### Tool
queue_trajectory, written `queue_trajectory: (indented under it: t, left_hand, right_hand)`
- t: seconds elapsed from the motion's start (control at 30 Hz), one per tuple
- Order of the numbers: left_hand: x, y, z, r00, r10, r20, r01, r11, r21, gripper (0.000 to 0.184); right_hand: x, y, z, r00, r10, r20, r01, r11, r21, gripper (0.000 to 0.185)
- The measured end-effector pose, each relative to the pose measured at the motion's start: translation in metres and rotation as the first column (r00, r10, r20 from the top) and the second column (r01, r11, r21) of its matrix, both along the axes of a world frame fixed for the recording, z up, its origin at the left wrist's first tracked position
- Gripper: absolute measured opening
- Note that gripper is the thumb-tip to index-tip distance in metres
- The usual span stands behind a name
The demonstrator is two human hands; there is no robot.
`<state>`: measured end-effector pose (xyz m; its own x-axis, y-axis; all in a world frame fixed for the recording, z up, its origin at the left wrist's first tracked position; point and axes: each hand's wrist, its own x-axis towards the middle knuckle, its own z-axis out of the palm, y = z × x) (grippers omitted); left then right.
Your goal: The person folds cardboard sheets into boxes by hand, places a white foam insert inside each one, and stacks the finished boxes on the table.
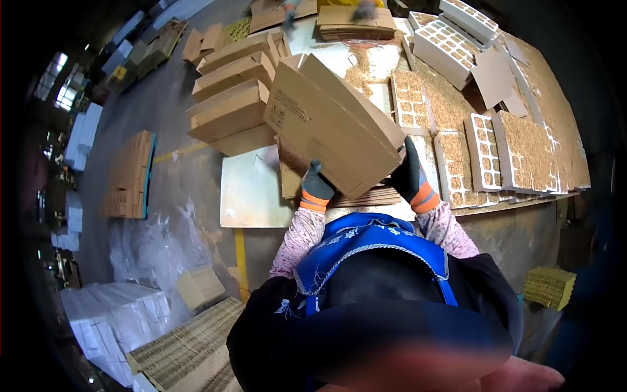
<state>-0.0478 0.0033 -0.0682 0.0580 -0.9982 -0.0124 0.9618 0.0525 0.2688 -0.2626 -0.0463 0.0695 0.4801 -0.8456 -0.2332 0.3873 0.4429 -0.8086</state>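
A brown cardboard box [330,127] with small dark print on its side is held tilted in front of me, above the table. My left hand [316,180], in a dark glove with an orange cuff, grips its lower left edge with the thumb up. At its right end my right hand [410,175], gloved alike, is closed on the cardboard; part of its fingers is hidden behind the box. Beneath the box lies a stack of flat cardboard [369,196], partly covered by it.
Several open cardboard boxes [232,101] stand in a row at left on the white table [251,189]. White trays with square cells [483,151] and brown crumbly material cover the right side. Across the table another person's gloved hand [366,10] is near stacked cardboard [356,26].
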Motion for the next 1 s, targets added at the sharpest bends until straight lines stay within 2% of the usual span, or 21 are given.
queue_trajectory:
  t: [0.03, 0.07, 0.1, 0.13, 0.17, 0.23, 0.27, 0.3, 0.33, 0.37, 0.4, 0.47, 0.5, 0.57, 0.6, 0.63, 0.7, 0.73, 0.87, 0.93, 1.0]
  left_hand:
    - [-0.004, 0.002, -0.003, 0.995, 0.028, 0.1, -0.032, 0.999, 0.037, 0.053]
    - [-0.007, 0.006, -0.006, 0.995, 0.037, 0.096, -0.042, 0.998, 0.044, 0.053]
    - [-0.009, 0.012, -0.007, 0.871, 0.067, 0.486, -0.06, 0.998, -0.029, 0.051]
    - [-0.01, 0.017, -0.007, 0.599, 0.105, 0.794, -0.044, 0.994, -0.098, 0.048]
    - [-0.012, 0.019, 0.002, 0.598, 0.1, 0.795, -0.05, 0.995, -0.088, 0.048]
    - [-0.015, 0.017, 0.027, -0.294, -0.075, 0.953, 0.163, 0.978, 0.128, 0.036]
    - [-0.016, 0.015, -0.049, 0.384, -0.079, 0.92, 0.164, 0.986, 0.016, 0.031]
    - [-0.013, 0.009, -0.031, -0.183, 0.476, 0.86, 0.482, 0.806, -0.344, 0.036]
    - [-0.017, 0.011, -0.013, 0.323, -0.277, 0.905, 0.381, 0.913, 0.144, 0.034]
    - [-0.021, 0.013, 0.008, 0.668, -0.719, 0.191, 0.537, 0.644, 0.546, 0.032]
    - [-0.022, 0.017, 0.035, 0.668, -0.72, 0.189, 0.534, 0.641, 0.552, 0.032]
    - [-0.026, 0.029, 0.098, 0.167, -0.317, 0.934, 0.212, 0.936, 0.28, 0.041]
    - [-0.025, 0.033, 0.124, -0.213, 0.015, 0.977, 0.175, 0.984, 0.023, 0.046]
    - [-0.006, 0.033, 0.166, -0.527, 0.326, 0.785, -0.005, 0.922, -0.387, 0.04]
    - [0.009, 0.023, 0.179, -0.71, 0.348, 0.612, 0.032, 0.884, -0.466, 0.038]
    - [0.025, 0.011, 0.186, -0.849, 0.341, 0.403, 0.087, 0.844, -0.529, 0.037]
    - [0.063, 0.006, 0.146, -0.879, 0.072, 0.471, 0.036, 0.996, -0.084, 0.039]
    - [0.067, 0.004, 0.145, -0.752, -0.075, 0.655, -0.02, 0.996, 0.091, 0.04]
    - [0.075, 0.003, 0.142, -0.713, -0.09, 0.695, -0.121, 0.993, 0.005, 0.03]
    - [0.078, -0.004, 0.155, -0.584, -0.278, 0.762, -0.17, 0.96, 0.22, 0.043]
    - [0.077, -0.013, 0.149, -0.685, -0.202, 0.7, -0.179, 0.978, 0.107, 0.041]
  right_hand:
    - [-0.004, -0.008, -0.01, 1.0, 0.01, -0.002, -0.01, 1.0, 0.005, 0.073]
    - [-0.011, -0.025, -0.032, 0.999, 0.033, 0.035, -0.017, 0.928, -0.371, 0.056]
    - [-0.017, -0.042, -0.054, 0.995, 0.069, 0.066, -0.004, 0.722, -0.692, 0.05]
    - [-0.022, -0.054, -0.075, 0.999, -0.038, 0.013, 0.037, 0.767, -0.641, 0.041]
    - [-0.031, -0.074, -0.085, 0.992, -0.035, -0.117, -0.03, 0.86, -0.51, 0.031]
    - [-0.035, -0.097, -0.083, 0.87, -0.384, -0.31, -0.214, 0.272, -0.938, 0.025]
    - [-0.033, -0.108, -0.089, 0.87, -0.314, -0.381, -0.273, 0.337, -0.901, 0.022]
    - [-0.029, -0.117, -0.094, 0.864, -0.238, -0.444, -0.332, 0.394, -0.857, 0.021]
    - [-0.021, -0.119, -0.09, 0.83, -0.215, -0.515, -0.373, 0.473, -0.798, 0.019]
    - [-0.018, -0.118, -0.091, 0.832, -0.21, -0.514, -0.371, 0.479, -0.796, 0.019]
    - [-0.014, -0.117, -0.091, 0.845, -0.183, -0.503, -0.359, 0.502, -0.786, 0.018]
    - [-0.011, -0.117, -0.095, 0.912, -0.013, -0.41, -0.3, 0.66, -0.689, 0.019]
    - [-0.013, -0.115, -0.095, 0.911, -0.013, -0.411, -0.299, 0.665, -0.685, 0.019]
    - [-0.017, -0.109, -0.093, 0.868, -0.058, -0.493, -0.322, 0.69, -0.648, 0.023]
    - [-0.024, -0.118, -0.112, 0.846, -0.15, -0.511, -0.389, 0.481, -0.786, 0.032]
    - [-0.013, -0.117, -0.105, 0.926, 0.029, -0.375, -0.177, 0.914, -0.366, 0.043]
    - [-0.011, -0.099, -0.055, 0.837, -0.308, -0.453, -0.153, 0.663, -0.733, 0.052]
    - [-0.013, -0.093, -0.026, 0.821, -0.29, -0.493, -0.21, 0.649, -0.731, 0.049]
    - [0.001, -0.089, 0.015, 0.694, -0.339, -0.635, -0.592, 0.234, -0.771, 0.038]
    - [0.006, -0.102, 0.002, 0.652, -0.344, -0.676, -0.605, 0.302, -0.737, 0.039]
    - [0.009, -0.106, 0.003, 0.631, -0.3, -0.715, -0.574, 0.44, -0.691, 0.047]
